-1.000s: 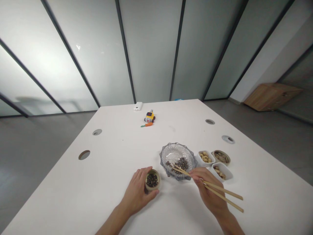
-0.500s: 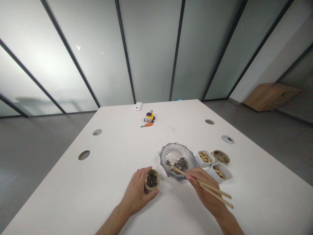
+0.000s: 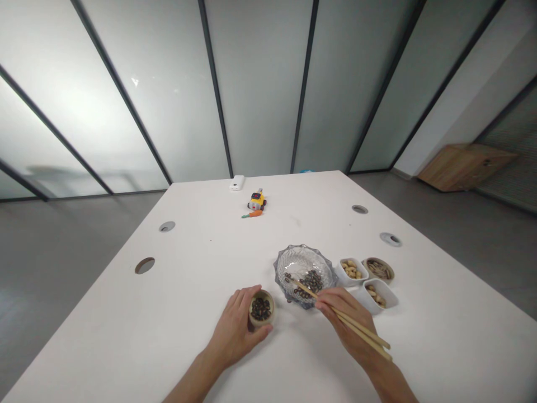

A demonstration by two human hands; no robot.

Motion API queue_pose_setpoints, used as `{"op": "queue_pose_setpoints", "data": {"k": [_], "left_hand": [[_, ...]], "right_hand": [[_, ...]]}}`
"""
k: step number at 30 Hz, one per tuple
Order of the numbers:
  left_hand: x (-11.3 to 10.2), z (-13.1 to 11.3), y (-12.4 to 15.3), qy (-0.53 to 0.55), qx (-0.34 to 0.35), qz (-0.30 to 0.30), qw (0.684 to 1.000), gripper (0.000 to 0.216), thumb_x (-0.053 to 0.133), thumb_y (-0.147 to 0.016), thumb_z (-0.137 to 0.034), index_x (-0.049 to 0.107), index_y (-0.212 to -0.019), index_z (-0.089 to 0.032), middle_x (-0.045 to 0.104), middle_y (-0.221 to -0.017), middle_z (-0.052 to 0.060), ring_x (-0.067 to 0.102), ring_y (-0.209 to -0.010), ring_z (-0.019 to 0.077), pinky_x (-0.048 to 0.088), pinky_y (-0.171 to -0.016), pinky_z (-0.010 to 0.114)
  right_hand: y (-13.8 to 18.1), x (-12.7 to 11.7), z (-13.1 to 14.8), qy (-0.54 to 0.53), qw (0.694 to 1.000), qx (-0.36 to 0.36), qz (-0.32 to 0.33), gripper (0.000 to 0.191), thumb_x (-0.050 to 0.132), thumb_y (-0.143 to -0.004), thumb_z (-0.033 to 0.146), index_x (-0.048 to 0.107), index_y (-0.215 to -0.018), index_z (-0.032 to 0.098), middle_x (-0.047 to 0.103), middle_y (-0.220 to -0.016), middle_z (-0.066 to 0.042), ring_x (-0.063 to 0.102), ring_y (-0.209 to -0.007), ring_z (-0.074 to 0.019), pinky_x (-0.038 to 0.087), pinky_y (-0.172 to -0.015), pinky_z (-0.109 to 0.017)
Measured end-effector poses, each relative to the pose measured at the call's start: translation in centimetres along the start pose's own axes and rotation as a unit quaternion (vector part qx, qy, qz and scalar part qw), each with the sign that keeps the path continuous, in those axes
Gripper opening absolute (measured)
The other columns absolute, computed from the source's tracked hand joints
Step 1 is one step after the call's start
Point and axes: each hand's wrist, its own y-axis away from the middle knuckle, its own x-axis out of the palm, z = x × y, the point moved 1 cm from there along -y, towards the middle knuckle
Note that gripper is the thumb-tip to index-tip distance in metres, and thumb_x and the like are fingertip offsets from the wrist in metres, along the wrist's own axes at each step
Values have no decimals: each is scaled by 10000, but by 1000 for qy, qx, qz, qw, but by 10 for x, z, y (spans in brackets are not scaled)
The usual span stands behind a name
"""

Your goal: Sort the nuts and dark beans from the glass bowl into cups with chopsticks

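Observation:
My left hand [image 3: 237, 327] is wrapped round a small beige cup [image 3: 273, 314] that stands on the table. Dark brown beans [image 3: 260, 309] lie inside the cup. In my right hand [image 3: 346, 322] is a pair of wooden chopsticks [image 3: 364, 331], their tips down in a clear glass bowl [image 3: 288, 254] with a scalloped rim. A heap of dark beans [image 3: 309, 281] rests on the bowl's floor, and the chopstick tips are close to a few beans at its left side. Whether a bean is pinched between the tips I cannot tell.
Right of the bowl, two white dishes [image 3: 392, 299] hold pale nuts, and a round beige dish [image 3: 391, 275] holds striped seeds. Farther back are a yellow toy vehicle [image 3: 257, 200], an orange-handled toy screwdriver [image 3: 254, 214] and a white box [image 3: 237, 182]. The white table [image 3: 188, 291] has several round holes.
My right hand has shifted slightly left and the chopsticks' rear ends have come closer together and moved left. The left hand and cup stay in place.

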Motion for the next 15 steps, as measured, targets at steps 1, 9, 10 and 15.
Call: {"op": "queue_pose_setpoints", "data": {"k": [1,9,10,15], "left_hand": [[0,0,0,-1,1,0,1000,732,794,-823,-246,468,-1479,-265,641,-1387,120,600,-1273,345,502,-1090,536],[0,0,0,-4,1,-5,1000,730,798,-814,-262,480,-1472,-262,649,-1375,120,610,-1258,343,505,-1084,529],[0,0,0,-3,1,-4,1000,740,802,-812,-263,474,-1475,-260,648,-1375,122,609,-1258,343,503,-1086,531],[1,1,0,-5,6,-8,1000,740,798,-814,-255,467,-1476,-267,643,-1385,116,607,-1268,337,500,-1096,537]], "right_hand": [[0,0,0,0,1000,1,2,191,637,-1019,345,768,-933,237,757,-920,-52,747,-836,-191,625,-763,-269],[-4,-7,8,2,998,1,-60,191,640,-1011,340,789,-918,264,775,-914,-41,752,-827,-189,626,-770,-291],[-4,-9,9,-7,997,7,-80,191,640,-1010,338,785,-911,265,775,-906,-42,750,-830,-192,627,-769,-299],[-4,-3,19,-116,987,19,-105,255,624,-1016,365,754,-826,254,744,-816,-47,741,-802,-211,629,-721,-326]]}}
